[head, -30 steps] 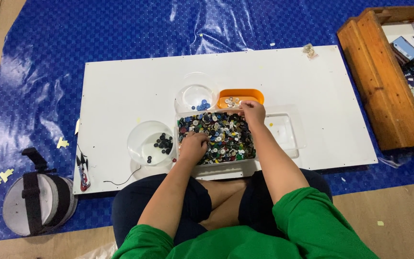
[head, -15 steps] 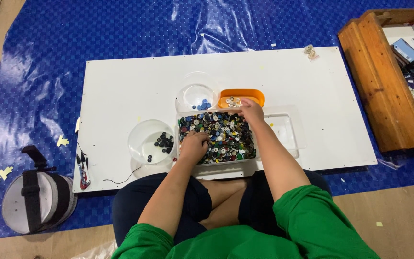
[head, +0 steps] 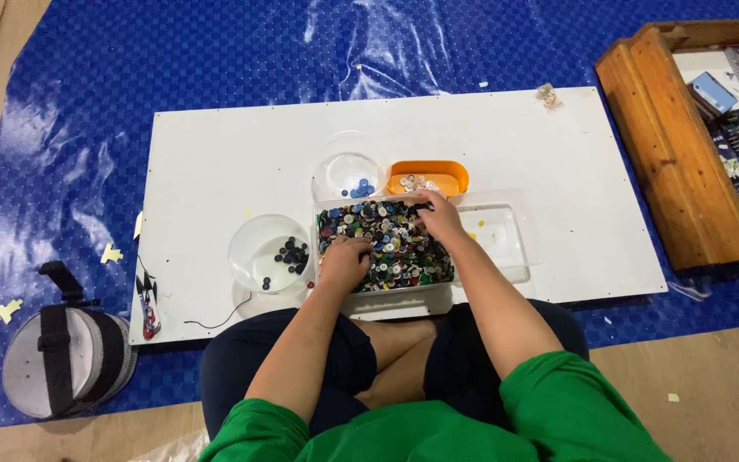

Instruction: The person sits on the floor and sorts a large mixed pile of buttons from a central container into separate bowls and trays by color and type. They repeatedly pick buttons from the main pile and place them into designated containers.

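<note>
Head view looks down on a person in a green top, seated cross-legged at a low white table [head: 215, 162] laid on a blue tarp [head: 173, 51]. Both hands are in a clear tray [head: 348, 301] heaped with mixed buttons [head: 387, 244]. The left hand [head: 345, 259] rests palm-down on the pile's near left part, fingers curled into the buttons — whether it has hold of any cannot be told. The right hand [head: 440, 218] lies at the pile's far right corner, fingers bent and close together; what they pinch, if anything, is hidden.

Just beyond the tray stand a clear bowl with blue buttons [head: 350, 175] and an orange dish [head: 428, 178] with pale ones. A second clear bowl with black buttons [head: 271, 254] sits left of the tray, and a clear lid [head: 499, 235] right of it. A wooden crate [head: 669, 154] stands off to the right.
</note>
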